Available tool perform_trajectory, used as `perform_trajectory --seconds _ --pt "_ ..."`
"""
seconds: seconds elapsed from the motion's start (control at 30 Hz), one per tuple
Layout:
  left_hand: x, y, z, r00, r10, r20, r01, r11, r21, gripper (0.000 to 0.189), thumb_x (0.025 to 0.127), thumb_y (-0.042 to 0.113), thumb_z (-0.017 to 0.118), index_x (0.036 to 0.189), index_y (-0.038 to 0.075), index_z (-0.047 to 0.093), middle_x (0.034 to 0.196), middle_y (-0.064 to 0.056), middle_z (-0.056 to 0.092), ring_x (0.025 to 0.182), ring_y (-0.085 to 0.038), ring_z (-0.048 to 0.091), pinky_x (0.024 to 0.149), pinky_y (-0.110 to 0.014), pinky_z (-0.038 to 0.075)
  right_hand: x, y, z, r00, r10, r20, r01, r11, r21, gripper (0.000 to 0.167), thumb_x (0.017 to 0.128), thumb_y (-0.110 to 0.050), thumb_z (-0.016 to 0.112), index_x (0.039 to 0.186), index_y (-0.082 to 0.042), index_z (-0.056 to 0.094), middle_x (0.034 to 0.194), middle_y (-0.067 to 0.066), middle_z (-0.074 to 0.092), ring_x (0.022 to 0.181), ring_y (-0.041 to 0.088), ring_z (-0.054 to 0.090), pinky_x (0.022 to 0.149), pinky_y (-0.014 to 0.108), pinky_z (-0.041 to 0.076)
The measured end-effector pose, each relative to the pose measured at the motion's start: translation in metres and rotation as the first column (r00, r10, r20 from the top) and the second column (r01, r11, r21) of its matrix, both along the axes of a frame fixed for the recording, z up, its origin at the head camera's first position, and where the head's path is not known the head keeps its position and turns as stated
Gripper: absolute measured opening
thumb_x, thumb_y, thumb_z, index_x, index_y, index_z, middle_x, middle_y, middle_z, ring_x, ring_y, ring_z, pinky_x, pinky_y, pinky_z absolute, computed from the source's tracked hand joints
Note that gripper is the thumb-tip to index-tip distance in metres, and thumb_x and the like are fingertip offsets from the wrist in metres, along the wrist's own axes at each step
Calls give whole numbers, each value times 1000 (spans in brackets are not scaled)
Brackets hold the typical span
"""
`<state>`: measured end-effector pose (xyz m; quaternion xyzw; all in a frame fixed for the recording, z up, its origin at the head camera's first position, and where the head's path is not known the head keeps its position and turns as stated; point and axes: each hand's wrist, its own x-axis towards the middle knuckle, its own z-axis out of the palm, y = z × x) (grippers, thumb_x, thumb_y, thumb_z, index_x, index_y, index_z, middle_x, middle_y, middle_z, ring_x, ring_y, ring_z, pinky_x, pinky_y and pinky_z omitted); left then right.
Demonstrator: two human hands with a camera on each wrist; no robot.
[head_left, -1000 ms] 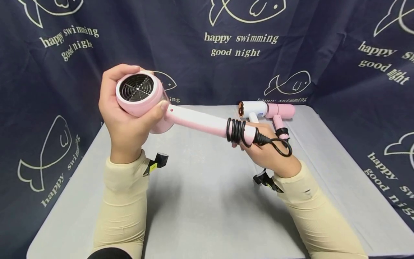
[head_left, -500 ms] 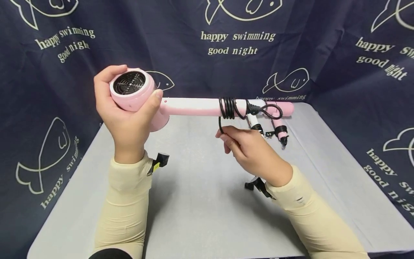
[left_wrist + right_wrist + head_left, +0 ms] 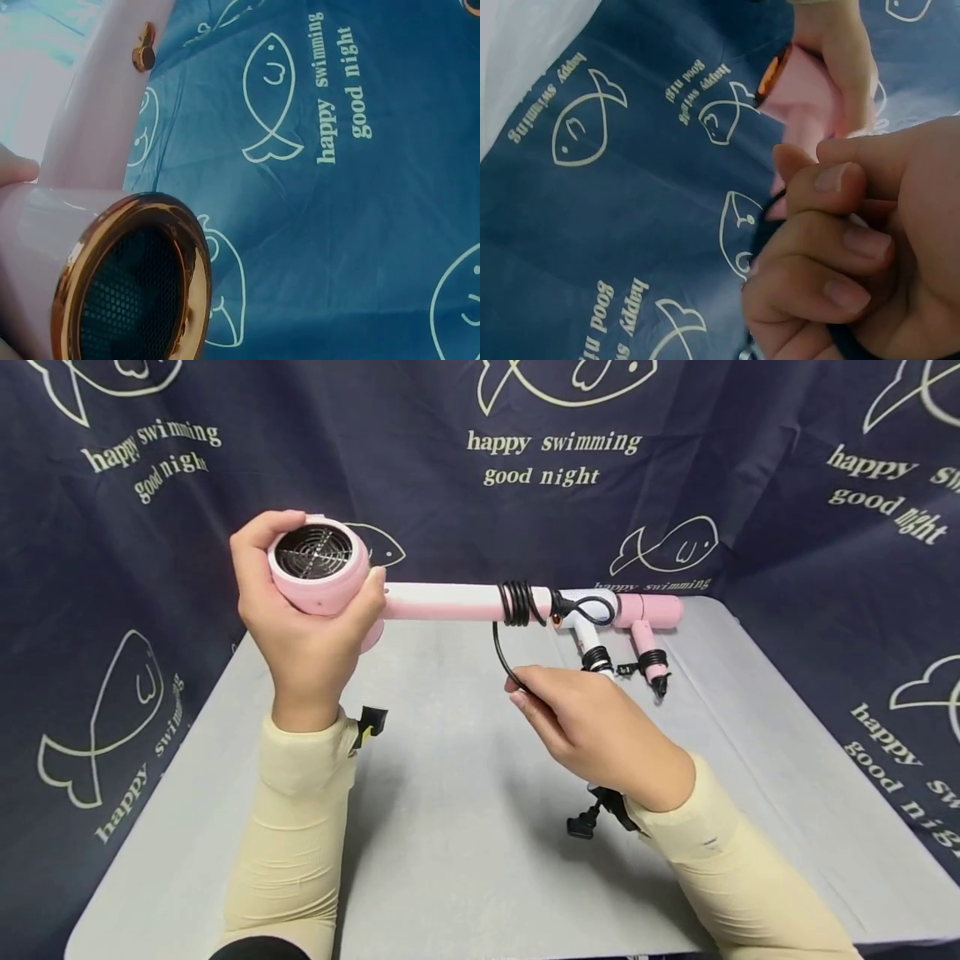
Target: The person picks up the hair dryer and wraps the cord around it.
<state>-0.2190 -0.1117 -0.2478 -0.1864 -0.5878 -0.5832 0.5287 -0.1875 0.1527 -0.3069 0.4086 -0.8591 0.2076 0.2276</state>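
Observation:
A pink and white hair dryer (image 3: 442, 602) is held up above the table, its handle roughly level and pointing right. My left hand (image 3: 300, 627) grips the dryer's round head, whose black intake grille faces up toward me. In the left wrist view, a gold-rimmed outlet (image 3: 135, 285) and a gold switch (image 3: 144, 56) show on the dryer. Black cord (image 3: 516, 603) is wound round the handle's end, with a loop beyond it. Below the handle, my right hand (image 3: 600, 727) pinches a length of cord running down from the coil; its curled fingers (image 3: 817, 292) show in the right wrist view.
A white hair dryer (image 3: 588, 627) and a smaller pink one (image 3: 648, 612) lie side by side at the back right, their cords wound round the handles. The grey-white table (image 3: 450, 860) is walled by dark blue fish-print curtains (image 3: 420, 427).
My right hand has left the handle's end and moved down, drawing a length of cord from the coil. The handle has risen from sloping down to level. My left hand keeps its grip.

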Motion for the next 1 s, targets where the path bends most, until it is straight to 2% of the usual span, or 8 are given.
perform_trajectory --seconds 0.1,0.17,0.3,0.43,0.63,0.77,0.87,1.0 --pt "2 -1 -1 998 37 57 -31 995 -100 54 67 1 84 117 -2 62 113 -11 67 106 -23 64 98 -34 51 0 4 4 997 17 -81 -19 1000 -24 5 102 -13 61 103 -12 65 77 -7 55 67 5 49 63 26 48" --pt "3 -2 -2 993 57 104 -37 982 -183 55 67 -1 84 117 -5 61 114 -15 67 105 -21 64 100 -31 50 -1 8 6 993 26 -115 -29 999 -33 5 99 -11 65 103 -12 68 78 -7 58 68 5 51 63 26 49" --pt "4 -3 -3 978 72 194 -5 945 -326 56 68 -2 83 119 -6 60 115 -15 69 103 -18 63 96 -27 49 -3 14 8 990 47 -132 -53 998 -38 11 96 -10 70 106 -13 73 83 -7 64 72 5 54 66 27 52" --pt "4 -2 -2 977 59 204 30 914 -405 54 69 -2 82 119 -5 60 117 -14 68 108 -18 63 94 -28 49 -6 18 9 989 59 -138 -67 996 -53 14 94 -10 74 107 -14 76 84 -7 66 73 5 55 67 26 50" --pt "5 -3 -2 984 11 177 77 872 -483 55 66 -3 81 117 -5 60 115 -15 67 108 -20 63 97 -28 48 -10 19 9 980 98 -171 -110 992 -63 15 91 -9 77 106 -15 77 84 -10 67 73 2 56 67 22 49" --pt "6 -7 -2 986 -44 161 125 836 -535 57 64 -8 82 116 -7 59 114 -19 66 105 -22 64 96 -26 49 -12 20 9 982 120 -144 -131 989 -67 18 87 -8 82 103 -14 77 81 -11 64 70 1 54 64 17 45" --pt "7 -9 -1 980 -104 169 181 819 -544 58 62 -12 82 115 -7 59 113 -20 66 103 -22 64 96 -26 50 -14 22 8 982 138 -126 -147 987 -68 20 85 -8 84 102 -14 76 81 -11 62 69 0 51 63 13 42" --pt "8 -10 0 961 -188 202 269 804 -531 59 60 -14 83 115 -7 60 109 -19 68 101 -21 64 94 -27 51 -17 24 8 984 145 -105 -152 987 -56 18 86 -9 83 102 -15 76 85 -12 63 72 -1 53 66 12 43"
